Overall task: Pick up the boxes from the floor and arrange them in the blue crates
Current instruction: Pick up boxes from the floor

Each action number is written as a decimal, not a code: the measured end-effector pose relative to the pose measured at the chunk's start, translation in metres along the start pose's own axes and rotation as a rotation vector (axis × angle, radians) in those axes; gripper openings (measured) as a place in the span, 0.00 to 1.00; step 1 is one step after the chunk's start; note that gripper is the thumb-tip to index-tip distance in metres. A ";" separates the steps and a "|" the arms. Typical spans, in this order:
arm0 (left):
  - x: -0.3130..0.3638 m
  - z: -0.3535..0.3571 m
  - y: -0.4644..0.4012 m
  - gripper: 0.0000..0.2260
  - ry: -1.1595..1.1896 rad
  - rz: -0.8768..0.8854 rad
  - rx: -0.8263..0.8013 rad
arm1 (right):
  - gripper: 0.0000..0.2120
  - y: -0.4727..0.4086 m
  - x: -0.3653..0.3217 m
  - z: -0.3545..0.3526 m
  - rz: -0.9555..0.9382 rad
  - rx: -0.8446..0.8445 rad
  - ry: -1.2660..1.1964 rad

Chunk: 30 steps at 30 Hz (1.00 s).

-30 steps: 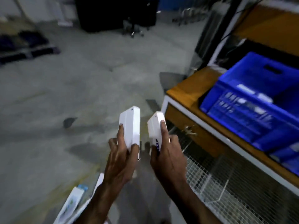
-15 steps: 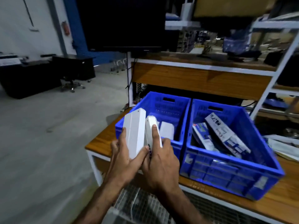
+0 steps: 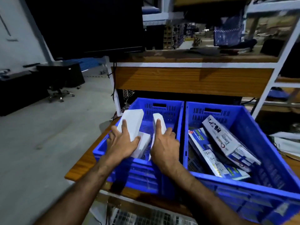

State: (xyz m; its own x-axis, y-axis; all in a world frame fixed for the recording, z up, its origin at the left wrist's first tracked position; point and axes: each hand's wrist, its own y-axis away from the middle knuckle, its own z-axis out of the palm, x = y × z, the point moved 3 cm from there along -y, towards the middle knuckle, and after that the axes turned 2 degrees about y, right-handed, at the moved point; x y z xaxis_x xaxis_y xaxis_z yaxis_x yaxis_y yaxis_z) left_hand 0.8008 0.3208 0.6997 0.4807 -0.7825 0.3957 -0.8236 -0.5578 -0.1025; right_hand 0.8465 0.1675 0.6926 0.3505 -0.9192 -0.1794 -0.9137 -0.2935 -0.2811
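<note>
Shelf unit (image 3: 194, 82): white frame with wooden boards; both crates stand side by side on its lower wooden shelf, touching.
Right blue crate (image 3: 253, 132): holds several printed boxes (image 3: 225, 140) lying tilted and overlapping (lettering mostly too blurred to read).
Left blue crate (image 3: 164, 109): both hands reach into it from the near side; a white box (image 3: 142, 146) already rests inside near the front wall.
Wide white box (image 3: 132, 121): held tilted above the left side of the left crate, over the resting box.
Narrow white box (image 3: 159, 125): held on edge near the middle of the same crate, just beside the wide one but apart from it.
Left hand (image 3: 121, 143): clamped on the wide white box, forefinger laid along its top face, thumb on the side.
Right hand (image 3: 164, 146): gripping the narrow white box, forefinger stretched along its upper edge.
Floor (image 3: 48, 135): grey concrete to the left, with an office chair (image 3: 60, 93) far back.
</note>
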 end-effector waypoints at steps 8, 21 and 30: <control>-0.016 0.070 -0.065 0.44 -0.314 0.066 -0.252 | 0.26 -0.044 -0.024 0.063 -0.024 -0.184 0.417; -0.019 0.082 -0.080 0.52 -0.325 0.126 -0.552 | 0.30 -0.049 -0.026 0.086 0.011 -0.402 0.290; -0.021 0.029 -0.039 0.38 -0.150 0.425 0.039 | 0.34 -0.025 -0.028 0.027 -0.155 -0.035 0.032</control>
State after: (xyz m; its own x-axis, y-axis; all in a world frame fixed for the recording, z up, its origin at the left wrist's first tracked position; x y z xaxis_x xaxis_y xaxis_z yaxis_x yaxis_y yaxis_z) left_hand 0.8321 0.3508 0.6687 0.1432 -0.9741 0.1751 -0.9466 -0.1865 -0.2630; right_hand 0.8653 0.2076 0.6795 0.4819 -0.8698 -0.1057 -0.8557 -0.4412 -0.2702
